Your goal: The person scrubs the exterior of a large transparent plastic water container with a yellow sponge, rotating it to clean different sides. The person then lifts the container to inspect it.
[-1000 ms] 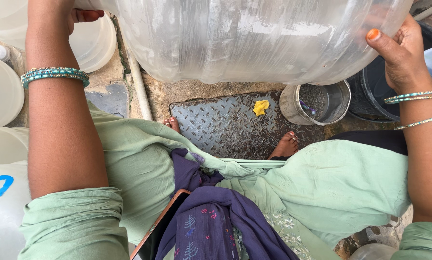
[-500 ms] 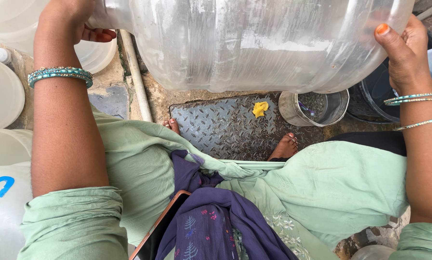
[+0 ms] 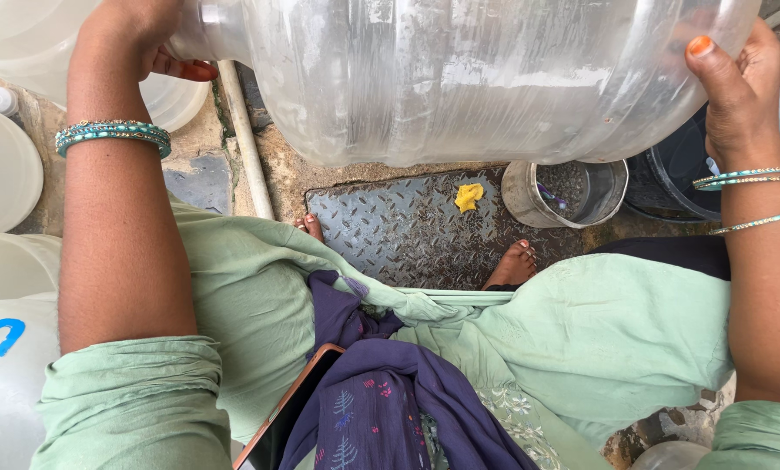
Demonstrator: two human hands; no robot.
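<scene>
I hold a large clear plastic water jug sideways in front of me, above the ground. My left hand grips its neck end at the upper left. My right hand presses against its base at the upper right. Below the jug a small yellow scrap lies on a metal tread plate, with my bare feet at the plate's near edge.
A steel cup stands right of the yellow scrap, beside a dark tub. A white pipe runs along the ground. Several pale plastic jugs crowd the left side.
The jug has shifted slightly to the right and my left hand has moved up along its neck end. My right hand stays on the base.
</scene>
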